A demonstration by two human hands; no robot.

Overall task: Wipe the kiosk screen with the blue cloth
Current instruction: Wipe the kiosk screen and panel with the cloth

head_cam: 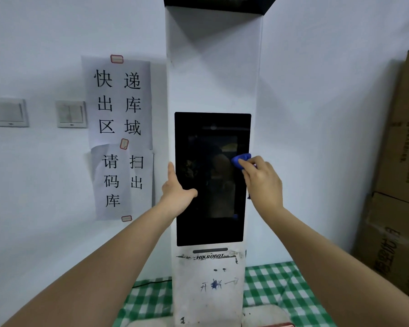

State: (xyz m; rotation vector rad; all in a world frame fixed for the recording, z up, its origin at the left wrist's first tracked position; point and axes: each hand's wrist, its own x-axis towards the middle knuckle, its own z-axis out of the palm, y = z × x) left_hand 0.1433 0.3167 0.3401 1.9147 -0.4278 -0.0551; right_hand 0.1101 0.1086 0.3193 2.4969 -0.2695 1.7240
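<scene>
A tall white kiosk (213,67) stands upright in the middle of the head view, with a dark, switched-off screen (210,199) set into its front. My right hand (262,182) presses a bunched blue cloth (240,159) against the screen's right edge, about mid-height; most of the cloth is hidden under my fingers. My left hand (177,190) grips the kiosk's left side, with the thumb lying across the screen's left edge and the fingers wrapped out of sight.
The kiosk stands on a green-and-white checked tablecloth (279,286). Stacked cardboard boxes (397,185) rise close on the right. Paper signs (119,102) and two wall switches (10,113) are on the wall to the left.
</scene>
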